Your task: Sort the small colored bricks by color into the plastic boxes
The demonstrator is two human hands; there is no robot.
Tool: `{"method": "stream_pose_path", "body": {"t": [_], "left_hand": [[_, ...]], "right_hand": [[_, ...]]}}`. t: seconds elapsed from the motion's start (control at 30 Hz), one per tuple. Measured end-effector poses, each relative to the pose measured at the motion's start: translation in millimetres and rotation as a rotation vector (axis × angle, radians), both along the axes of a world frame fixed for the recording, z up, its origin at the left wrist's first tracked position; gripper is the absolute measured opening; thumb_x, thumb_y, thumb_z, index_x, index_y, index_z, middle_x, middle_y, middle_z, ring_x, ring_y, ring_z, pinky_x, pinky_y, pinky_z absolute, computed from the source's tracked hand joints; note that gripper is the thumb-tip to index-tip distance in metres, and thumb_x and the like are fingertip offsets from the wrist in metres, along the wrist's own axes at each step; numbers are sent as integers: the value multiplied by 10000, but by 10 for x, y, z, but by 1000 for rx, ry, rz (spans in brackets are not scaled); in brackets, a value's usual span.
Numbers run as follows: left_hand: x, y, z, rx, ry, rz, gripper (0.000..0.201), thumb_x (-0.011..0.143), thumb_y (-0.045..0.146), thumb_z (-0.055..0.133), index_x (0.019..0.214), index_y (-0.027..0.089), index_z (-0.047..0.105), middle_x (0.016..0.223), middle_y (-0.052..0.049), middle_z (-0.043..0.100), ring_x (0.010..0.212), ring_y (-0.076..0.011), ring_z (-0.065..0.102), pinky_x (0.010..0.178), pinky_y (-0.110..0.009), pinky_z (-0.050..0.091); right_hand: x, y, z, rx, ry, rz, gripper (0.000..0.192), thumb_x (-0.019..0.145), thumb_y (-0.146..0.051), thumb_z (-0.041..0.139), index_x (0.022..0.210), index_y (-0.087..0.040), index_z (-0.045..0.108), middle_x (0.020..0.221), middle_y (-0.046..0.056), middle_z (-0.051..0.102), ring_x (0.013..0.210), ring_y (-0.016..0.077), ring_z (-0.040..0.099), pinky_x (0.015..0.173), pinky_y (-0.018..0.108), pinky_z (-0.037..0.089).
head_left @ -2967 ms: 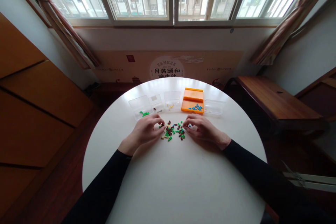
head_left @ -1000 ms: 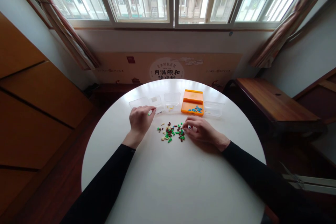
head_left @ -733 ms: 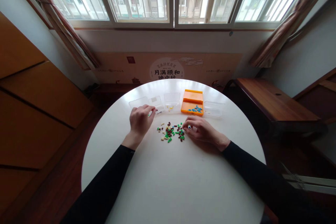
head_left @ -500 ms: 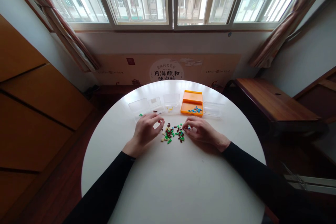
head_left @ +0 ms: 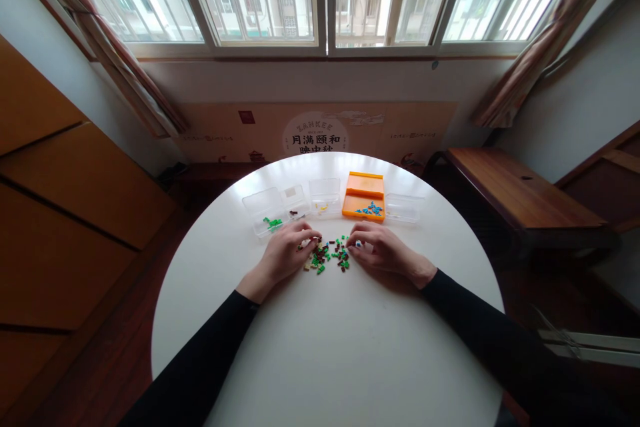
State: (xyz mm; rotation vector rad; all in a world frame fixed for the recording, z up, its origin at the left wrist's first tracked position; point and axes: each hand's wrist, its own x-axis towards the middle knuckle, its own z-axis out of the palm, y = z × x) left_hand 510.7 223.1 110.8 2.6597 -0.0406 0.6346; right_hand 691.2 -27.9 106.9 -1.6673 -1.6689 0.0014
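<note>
My left hand (head_left: 287,252) reaches over the left side of a loose pile of small building bricks (head_left: 317,259), thumb and index finger a little apart at the edge. The bricks are green, dark brown and tan. My right hand (head_left: 387,250) rests on the table at the right of a smaller cluster of green and brown bricks (head_left: 342,255). Its fingers are curled and its thumb is drawn in toward them; what they pinch is too small to make out. A bit of blue shows by those fingers.
Behind the hands stand clear boxes: one with green bricks (head_left: 261,203), one with a brown brick (head_left: 293,199), one with yellow pieces (head_left: 324,193). An orange case (head_left: 363,193) holds blue pieces, with another clear box (head_left: 404,208) to its right. All are on a round white table (head_left: 320,347).
My left hand has moved right and slightly down from beside the green bricks' box to the pile, uncovering the green bricks there. My right hand has stayed nearly still.
</note>
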Motion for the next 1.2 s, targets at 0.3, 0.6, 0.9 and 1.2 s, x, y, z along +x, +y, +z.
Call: {"method": "stream_pose_path", "body": {"t": [0.3, 0.6, 0.9, 1.2], "left_hand": [[2, -41, 63, 31, -20, 39, 154, 1037, 304, 717, 976, 284, 857, 1005, -36, 814, 904, -207, 744, 853, -372, 515], [-29, -37, 63, 23, -3, 133, 139, 1007, 359, 772, 915, 265, 818, 993, -18, 798, 819, -188, 712, 883, -383, 496], [-13, -16, 46, 14, 1, 150, 204, 1084, 356, 679, 936, 242, 761, 969, -12, 777, 738, -172, 663, 880, -373, 491], [50, 295, 155, 133, -166, 395, 236, 1116, 358, 616, 993, 222, 765, 1002, -52, 823, 786, -217, 715, 881, -395, 490]], "right_hand": [[-1, -2, 9, 3, 5, -3, 51, 1048, -219, 719, 1043, -243, 763, 1031, 55, 756, 909, 208, 705, 830, 353, 576], [3, 2, 8, 2, -1, 8, 50, 1038, -228, 728, 1057, -246, 771, 1058, 65, 761, 926, 215, 708, 836, 359, 587], [6, 6, -3, -4, 8, 6, 46, 1038, -230, 738, 1046, -248, 779, 1044, 59, 763, 907, 207, 711, 825, 349, 583], [-11, -14, 19, -11, 16, -7, 47, 1057, -248, 737, 1032, -250, 777, 1034, 55, 757, 894, 203, 709, 831, 346, 583]]}}
